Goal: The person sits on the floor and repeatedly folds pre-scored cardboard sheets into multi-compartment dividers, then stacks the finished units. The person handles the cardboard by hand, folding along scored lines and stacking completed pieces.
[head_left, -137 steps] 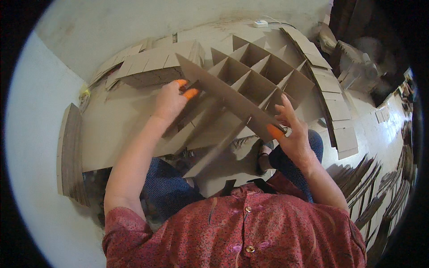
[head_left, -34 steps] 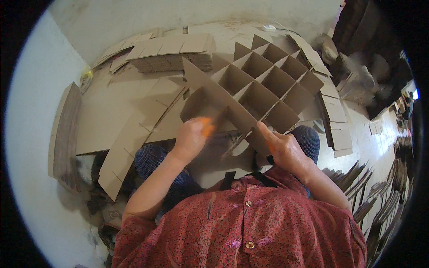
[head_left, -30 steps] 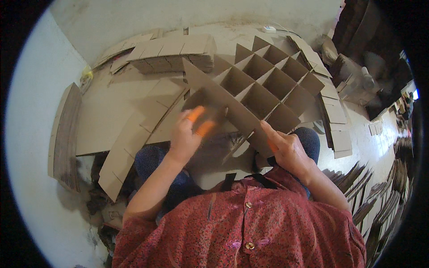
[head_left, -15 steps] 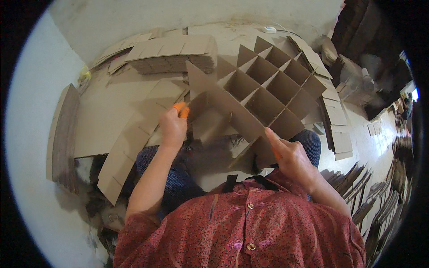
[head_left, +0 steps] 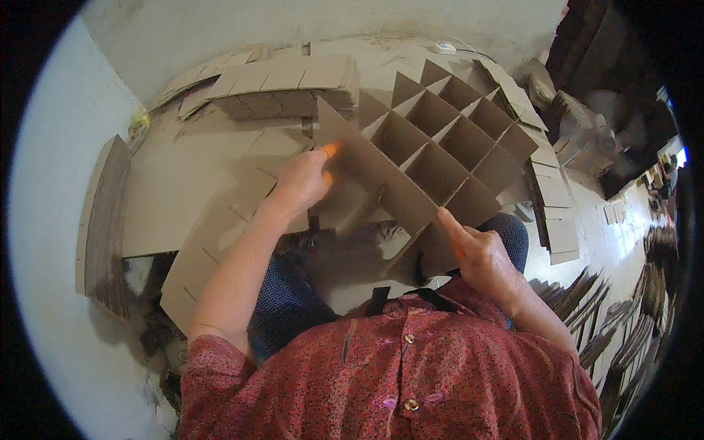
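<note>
A cardboard divider grid [head_left: 440, 139] with several square cells is tilted in front of me, above my lap. My right hand [head_left: 480, 253] grips its near corner, with the index finger stretched along the edge and the other fingers partly hidden. Orange covers show on my left hand's [head_left: 302, 182] thumb and index finger. Those two digits are apart, and the index fingertip meets the left part of the grid's outer strip. The remaining left fingers are hidden. Beneath the left forearm lies a long slotted cardboard strip [head_left: 220, 220].
A stack of slotted cardboard strips [head_left: 282, 88] stands at the far left, another stack [head_left: 106, 220] against the left wall. More strips [head_left: 554, 198] lie right of the grid. Many cardboard pieces [head_left: 623, 323] stand at the lower right. A white power strip [head_left: 444, 48] sits far back.
My left hand has moved right and away from me, from the loose strip's end to the grid's outer strip. The right hand keeps its grip, and the grid has barely shifted.
</note>
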{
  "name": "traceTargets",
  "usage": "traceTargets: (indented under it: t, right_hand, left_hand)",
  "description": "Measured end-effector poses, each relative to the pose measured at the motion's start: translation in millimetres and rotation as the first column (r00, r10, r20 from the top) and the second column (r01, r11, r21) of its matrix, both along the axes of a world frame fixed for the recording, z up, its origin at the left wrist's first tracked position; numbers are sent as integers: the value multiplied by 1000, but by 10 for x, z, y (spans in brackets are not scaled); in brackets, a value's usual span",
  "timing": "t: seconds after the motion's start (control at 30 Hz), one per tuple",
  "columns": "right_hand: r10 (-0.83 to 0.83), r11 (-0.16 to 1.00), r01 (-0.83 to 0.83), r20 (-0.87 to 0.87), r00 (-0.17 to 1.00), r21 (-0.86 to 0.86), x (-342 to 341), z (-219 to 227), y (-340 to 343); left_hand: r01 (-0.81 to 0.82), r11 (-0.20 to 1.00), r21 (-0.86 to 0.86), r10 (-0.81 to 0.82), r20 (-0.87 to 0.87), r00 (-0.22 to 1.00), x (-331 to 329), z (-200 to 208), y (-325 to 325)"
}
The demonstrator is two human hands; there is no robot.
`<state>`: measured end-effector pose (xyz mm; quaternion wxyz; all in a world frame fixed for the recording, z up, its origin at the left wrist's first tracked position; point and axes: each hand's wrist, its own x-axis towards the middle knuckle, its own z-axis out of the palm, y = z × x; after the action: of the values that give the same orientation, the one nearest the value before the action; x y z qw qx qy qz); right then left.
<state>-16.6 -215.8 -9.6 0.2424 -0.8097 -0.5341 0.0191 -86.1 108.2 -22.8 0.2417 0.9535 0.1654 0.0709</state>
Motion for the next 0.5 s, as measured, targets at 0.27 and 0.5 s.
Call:
traceTargets:
  t: [0.27,0.5]
  right_hand:
    - [33,997,-27,94,995,-66,30,-451,119]
    - [-500,847,392,284,818,360,528,-152,13]
  left_hand:
    - [31,951,-309,78,337,938,-65,-428,149]
    - [-35,869,-494,207,297,932,-279,-392,-109]
